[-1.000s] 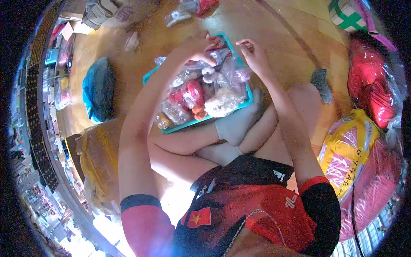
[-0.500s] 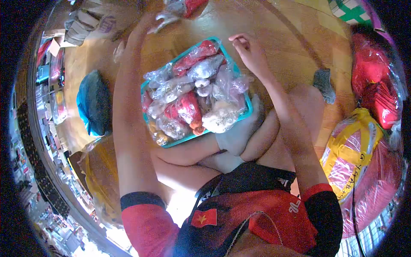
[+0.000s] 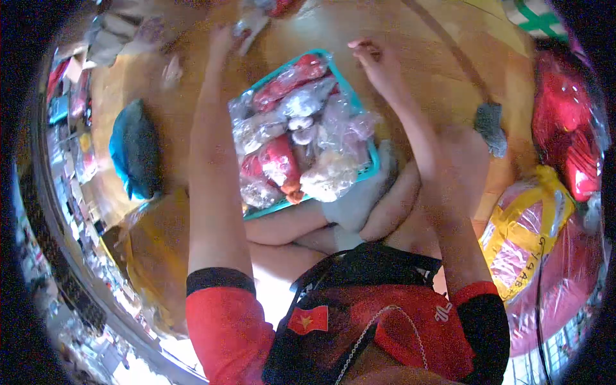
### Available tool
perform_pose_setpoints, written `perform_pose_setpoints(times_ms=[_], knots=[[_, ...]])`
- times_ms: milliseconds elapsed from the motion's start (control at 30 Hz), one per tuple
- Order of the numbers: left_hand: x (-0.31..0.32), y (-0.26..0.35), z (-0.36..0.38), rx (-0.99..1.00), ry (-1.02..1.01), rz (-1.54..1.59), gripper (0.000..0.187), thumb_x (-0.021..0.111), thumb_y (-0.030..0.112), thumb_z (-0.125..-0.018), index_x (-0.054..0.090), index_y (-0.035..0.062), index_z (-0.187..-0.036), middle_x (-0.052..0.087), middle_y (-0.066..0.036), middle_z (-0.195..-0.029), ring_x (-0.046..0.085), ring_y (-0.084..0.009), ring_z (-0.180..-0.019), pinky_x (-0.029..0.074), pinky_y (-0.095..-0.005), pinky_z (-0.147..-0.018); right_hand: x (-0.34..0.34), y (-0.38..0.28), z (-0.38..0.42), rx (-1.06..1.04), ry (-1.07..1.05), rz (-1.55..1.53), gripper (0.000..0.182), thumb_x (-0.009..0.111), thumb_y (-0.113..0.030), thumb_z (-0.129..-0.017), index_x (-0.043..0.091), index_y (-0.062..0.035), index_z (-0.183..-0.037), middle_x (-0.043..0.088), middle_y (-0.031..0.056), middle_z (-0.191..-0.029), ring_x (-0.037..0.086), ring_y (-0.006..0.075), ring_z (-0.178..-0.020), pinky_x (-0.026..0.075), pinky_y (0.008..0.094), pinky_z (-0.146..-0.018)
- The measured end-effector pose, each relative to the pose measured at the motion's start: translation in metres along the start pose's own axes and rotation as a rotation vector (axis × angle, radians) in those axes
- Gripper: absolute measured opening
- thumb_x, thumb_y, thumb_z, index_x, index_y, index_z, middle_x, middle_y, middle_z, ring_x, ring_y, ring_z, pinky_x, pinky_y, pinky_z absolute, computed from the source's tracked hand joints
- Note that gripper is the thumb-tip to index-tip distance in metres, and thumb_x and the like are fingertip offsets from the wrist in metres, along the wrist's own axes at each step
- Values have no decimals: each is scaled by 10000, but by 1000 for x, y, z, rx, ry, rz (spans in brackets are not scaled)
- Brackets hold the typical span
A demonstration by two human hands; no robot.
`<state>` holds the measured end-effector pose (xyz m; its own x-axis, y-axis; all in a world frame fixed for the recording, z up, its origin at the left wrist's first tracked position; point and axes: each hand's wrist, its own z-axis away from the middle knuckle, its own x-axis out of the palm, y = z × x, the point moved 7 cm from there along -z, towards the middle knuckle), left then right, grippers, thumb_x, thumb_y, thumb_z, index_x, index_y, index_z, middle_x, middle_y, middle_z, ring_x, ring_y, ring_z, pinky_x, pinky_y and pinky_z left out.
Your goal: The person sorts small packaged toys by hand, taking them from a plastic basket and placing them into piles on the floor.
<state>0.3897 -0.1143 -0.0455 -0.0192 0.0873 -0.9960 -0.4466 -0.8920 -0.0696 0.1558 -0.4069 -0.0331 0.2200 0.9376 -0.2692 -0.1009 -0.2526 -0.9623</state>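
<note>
A teal basket full of plastic-wrapped soft items lies in front of my crossed legs. Among them are a red bundle and a cream one. My left hand is beyond the basket's far left corner, close to a wrapped grey-white item on the floor; its fingers are blurred, and contact cannot be made out. Past the basket's far right corner, my right hand hovers with loosely bent fingers, slightly apart and with nothing between them.
A teal bag lies on the wooden floor at left, with a brown bag nearer. On the right are a grey cloth, a yellow-taped package and red wrapped bundles. Red wrapped goods show at the top edge.
My left hand has come down into view from the top edge, and its forearm now covers the basket's left side. My right hand has shifted slightly up. The view has moved a little.
</note>
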Motion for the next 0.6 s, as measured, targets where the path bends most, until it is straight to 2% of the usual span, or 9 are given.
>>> perform_pose_setpoints(times_ms=[67, 133, 200, 267, 333, 400, 467, 533, 600], knots=[[13, -14, 8, 37, 112, 172, 422, 613, 426, -759, 595, 69, -982, 628, -185, -880, 608, -370, -796, 477, -454, -686, -1, 3, -1, 53, -40, 107, 153, 544, -168, -862, 631, -73, -944, 631, 26, -916, 559, 94, -780, 432, 222, -714], [-20, -2, 42, -225, 91, 279, 480, 615, 459, -754, 561, 65, -1023, 623, -198, -858, 606, -373, -793, 479, -451, -672, -6, -7, 2, -128, -26, 15, 154, 554, -162, -848, 630, -68, -943, 632, 22, -908, 560, 101, -796, 431, 231, -735], [-66, 24, 86, -324, 232, 374, 443, 614, 396, -775, 546, 77, -1075, 639, -175, -866, 627, -306, -765, 487, -415, -658, -3, 0, 1, -60, 15, -131, 153, 554, -147, -838, 628, -59, -939, 632, 22, -905, 558, 107, -802, 426, 231, -735], [-101, 41, 126, -265, 349, 469, 510, 630, 473, -745, 537, 39, -996, 614, -205, -773, 610, -364, -741, 464, -447, -611, -2, -14, 6, -108, -26, -175, 149, 549, -116, -828, 626, -52, -938, 628, 20, -911, 546, 98, -810, 418, 228, -726], [-123, 57, 159, -120, 408, 754, 512, 664, 458, -722, 540, 26, -967, 611, -200, -743, 613, -352, -723, 452, -450, -596, 1, -18, 8, -58, -47, -194, 142, 554, -108, -821, 624, -49, -931, 619, 17, -911, 540, 98, -801, 417, 231, -723], [-181, 118, 210, -224, 198, 703, 479, 686, 406, -718, 550, 21, -969, 615, -188, -764, 613, -342, -714, 467, -432, -618, 4, -19, 11, -63, -57, -222, 136, 559, -105, -816, 621, -47, -923, 610, 13, -902, 534, 96, -781, 418, 233, -713], [-206, 176, 243, 70, 310, 631, 433, 678, 324, -726, 546, 41, -1026, 617, -162, -869, 608, -321, -769, 479, -410, -679, 2, -23, 14, -141, -62, -252, 131, 564, -108, -813, 619, -45, -914, 601, 8, -882, 528, 92, -749, 422, 233, -696], [-205, 214, 263, 208, 342, 447, 440, 661, 246, -717, 523, 72, -1096, 598, -129, -978, 596, -296, -849, 479, -397, -748, 1, -19, 16, -113, -81, -345, 126, 559, -108, -818, 614, -41, -910, 593, 8, -862, 523, 88, -743, 423, 234, -688], [-177, 226, 265, 102, 165, 335, 463, 638, 199, -710, 494, 91, -1137, 585, -119, -1016, 580, -281, -921, 477, -395, -770, -3, -13, 20, -37, -78, -358, 131, 554, -102, -819, 615, -39, -917, 598, 14, -869, 523, 89, -759, 423, 238, -699]])
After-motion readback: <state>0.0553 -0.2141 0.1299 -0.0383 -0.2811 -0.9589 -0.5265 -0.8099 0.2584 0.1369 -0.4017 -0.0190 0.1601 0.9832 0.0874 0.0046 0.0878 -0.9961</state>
